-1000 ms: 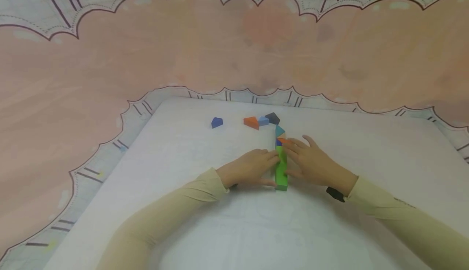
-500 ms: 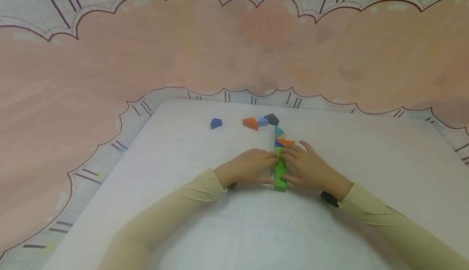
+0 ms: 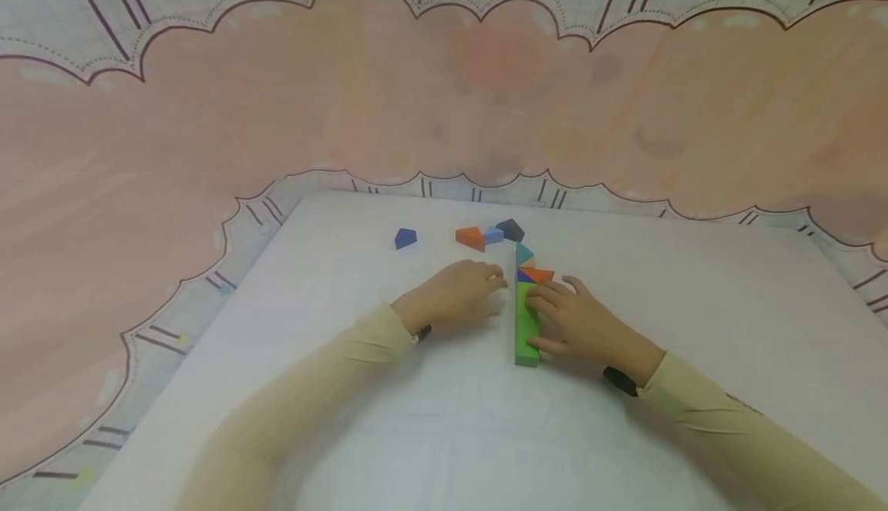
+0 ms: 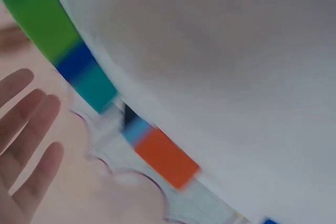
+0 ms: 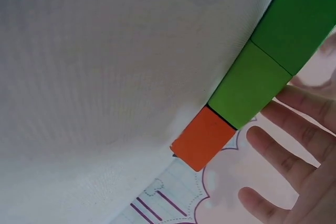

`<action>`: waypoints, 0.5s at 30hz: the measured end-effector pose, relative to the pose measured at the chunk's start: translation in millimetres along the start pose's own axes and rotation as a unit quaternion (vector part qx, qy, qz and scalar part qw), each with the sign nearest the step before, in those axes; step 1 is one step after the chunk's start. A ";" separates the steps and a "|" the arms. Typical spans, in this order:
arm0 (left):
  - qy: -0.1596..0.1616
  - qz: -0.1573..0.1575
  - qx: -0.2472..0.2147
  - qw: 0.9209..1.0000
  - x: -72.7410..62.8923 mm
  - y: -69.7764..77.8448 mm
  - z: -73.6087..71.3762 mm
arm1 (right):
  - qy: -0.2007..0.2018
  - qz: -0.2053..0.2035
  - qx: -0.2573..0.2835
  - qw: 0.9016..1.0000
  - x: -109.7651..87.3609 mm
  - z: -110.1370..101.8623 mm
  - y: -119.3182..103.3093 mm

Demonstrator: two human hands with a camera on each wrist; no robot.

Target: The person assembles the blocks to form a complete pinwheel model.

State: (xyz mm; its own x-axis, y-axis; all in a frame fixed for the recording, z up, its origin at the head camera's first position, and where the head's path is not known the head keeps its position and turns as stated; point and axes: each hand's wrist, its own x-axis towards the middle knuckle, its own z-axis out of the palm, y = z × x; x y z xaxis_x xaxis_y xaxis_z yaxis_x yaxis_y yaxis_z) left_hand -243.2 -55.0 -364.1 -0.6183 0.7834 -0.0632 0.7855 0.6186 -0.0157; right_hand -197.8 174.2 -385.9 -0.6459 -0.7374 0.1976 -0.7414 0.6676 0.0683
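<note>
A row of blocks stands on the white table, its near end made of green blocks (image 3: 526, 330). In the right wrist view the green shows as a darker green block (image 5: 299, 19) and a lighter one (image 5: 249, 85). Beyond them in the head view lie a small blue triangle, an orange triangle (image 3: 540, 274) jutting to the right, a tan piece and a teal triangle (image 3: 523, 254). My right hand (image 3: 574, 320), fingers extended, touches the green from the right. Left of the row hovers my left hand (image 3: 454, 295), loosely spread, holding nothing and apart from the blocks.
Near the far edge are a dark pentagonal block (image 3: 511, 230), a light blue block (image 3: 492, 235) and an orange block (image 3: 470, 238), close together. A dark blue block (image 3: 405, 239) lies alone farther left. Behind the white table (image 3: 444, 434) hangs a patterned cloth (image 3: 416, 102).
My left hand has come off the green blocks and moved left. My right fingers slid nearer along the green, uncovering the orange triangle. The view tilted slightly.
</note>
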 end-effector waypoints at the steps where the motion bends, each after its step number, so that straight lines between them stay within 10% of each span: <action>1: 0.008 -0.007 0.001 1.000 1.1 -7.4 -1.2 | 0.000 0.000 0.001 1.000 0.1 -0.1 -0.2; 15: 0.059 -0.085 0.071 0.992 54.0 -76.5 -4.3 | 0.007 -0.005 0.004 1.000 -0.5 -2.3 0.4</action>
State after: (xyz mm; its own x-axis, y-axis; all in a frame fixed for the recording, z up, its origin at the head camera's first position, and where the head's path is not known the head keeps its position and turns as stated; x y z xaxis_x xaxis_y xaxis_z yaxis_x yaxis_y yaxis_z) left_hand -336.9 -59.7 -362.0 -0.7338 0.6758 0.0697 0.6610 0.7339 -0.1564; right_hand -197.4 175.1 -383.7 -0.6355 -0.7429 0.2105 -0.7496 0.6589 0.0623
